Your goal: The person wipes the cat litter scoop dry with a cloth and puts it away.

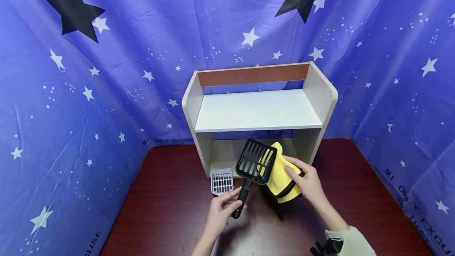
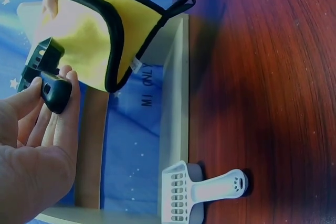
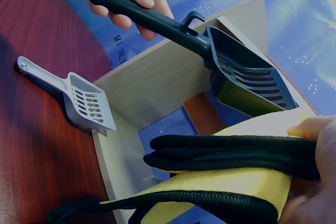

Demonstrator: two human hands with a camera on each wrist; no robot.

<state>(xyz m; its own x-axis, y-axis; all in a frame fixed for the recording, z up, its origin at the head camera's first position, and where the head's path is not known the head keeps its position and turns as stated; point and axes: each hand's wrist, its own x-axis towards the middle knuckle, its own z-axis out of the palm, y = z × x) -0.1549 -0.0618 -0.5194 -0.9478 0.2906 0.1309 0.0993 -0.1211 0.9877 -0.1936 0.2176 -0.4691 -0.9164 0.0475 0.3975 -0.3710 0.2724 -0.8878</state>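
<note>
My left hand [image 1: 221, 212] grips the handle of a black slotted litter scoop [image 1: 245, 161], held up in front of the shelf with its head tilted upward. In my right hand [image 1: 308, 181] is a folded yellow cloth [image 1: 281, 177] with black edging, pinched between thumb and fingers. The cloth lies right behind the scoop's head, and yellow shows through its slots; whether they touch I cannot tell. A hanging loop [image 2: 181, 4] sticks out from a corner of the cloth. On the table, left of the black scoop, lies a smaller pale grey litter scoop [image 3: 86, 100].
A two-tier shelf unit [image 1: 259, 110] with a white upper board stands at the back of the dark red wooden table [image 1: 160, 208]. The grey scoop's head is against the unit's lower front edge. Blue star-patterned curtains [image 1: 124, 70] enclose the back and sides.
</note>
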